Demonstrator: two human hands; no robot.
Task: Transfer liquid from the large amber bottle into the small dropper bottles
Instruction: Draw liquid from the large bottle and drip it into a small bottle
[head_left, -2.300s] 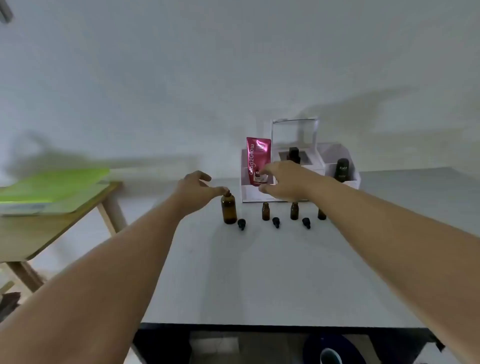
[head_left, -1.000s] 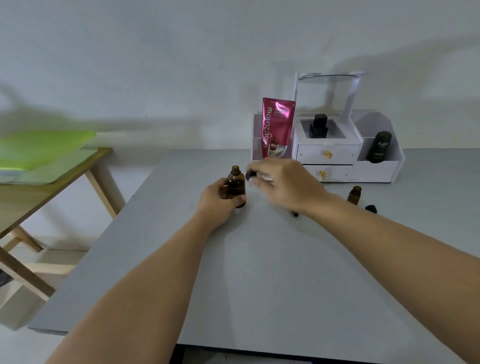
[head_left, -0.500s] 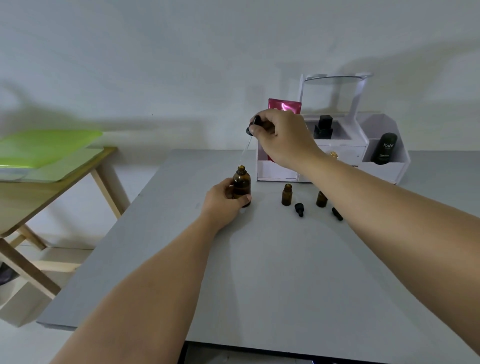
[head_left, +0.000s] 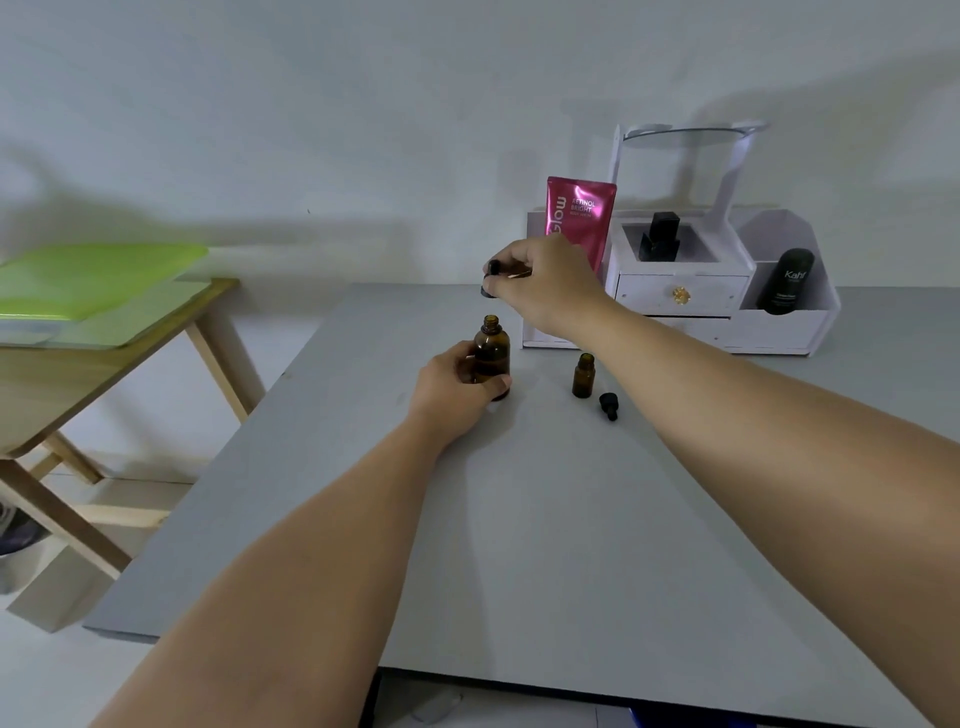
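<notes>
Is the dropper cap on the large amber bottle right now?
No: the large amber glass bottle stands with its threaded neck open, and the right hand pinches the black rubber-bulb dropper cap above it.

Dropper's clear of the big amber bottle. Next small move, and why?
Probably carry the dropper, pinched in the right hand, right and down over the small dropper bottle. The dropper hangs clear above the large amber bottle gripped by the left hand, and the small bottle stands uncapped, its cap lying beside it. Whether it is loaded cannot be seen.
</notes>
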